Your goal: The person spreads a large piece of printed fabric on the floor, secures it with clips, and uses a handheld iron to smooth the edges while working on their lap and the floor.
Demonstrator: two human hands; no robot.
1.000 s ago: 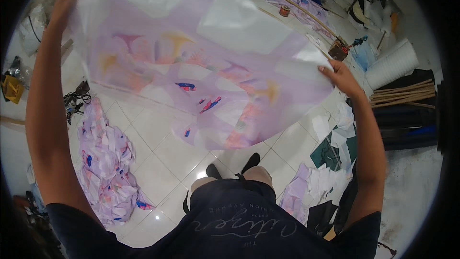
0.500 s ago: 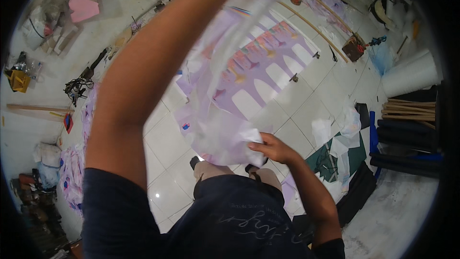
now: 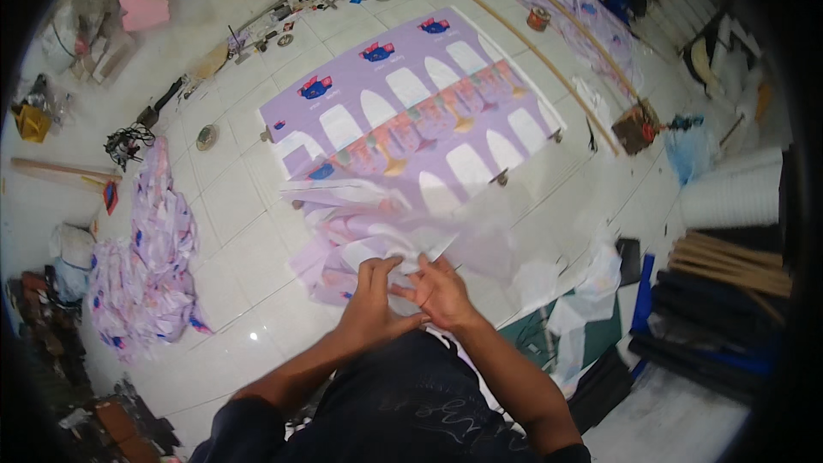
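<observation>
Close in front of my body, a crumpled lilac printed sheet [image 3: 330,261] with pale, see-through parts gathers up from the floor. My left hand [image 3: 369,304] has its fingers curled closed on the near edge of this sheet. Right beside it, my right hand [image 3: 441,296] grips the same edge between thumb and fingers, though the exact grip is partly hidden. Beyond both hands, a large lilac panel [image 3: 403,77] lies flat, printed with white arches, dark blue and red figures and an orange band. Small metal weights or clips [image 3: 500,178] sit at its edges.
A heap of lilac printed material [image 3: 141,266] lies on the left. Long wooden sticks [image 3: 549,77] and a tin can [image 3: 538,19] are at the far right. A green mat [image 3: 514,334] with white scraps, wooden rods [image 3: 729,261] and a white roll [image 3: 737,193] stand at the right.
My left arm has come down from high across the view, bringing the raised sheet toward my body. Both hands are now together at its edge, and the flat panel shows fully.
</observation>
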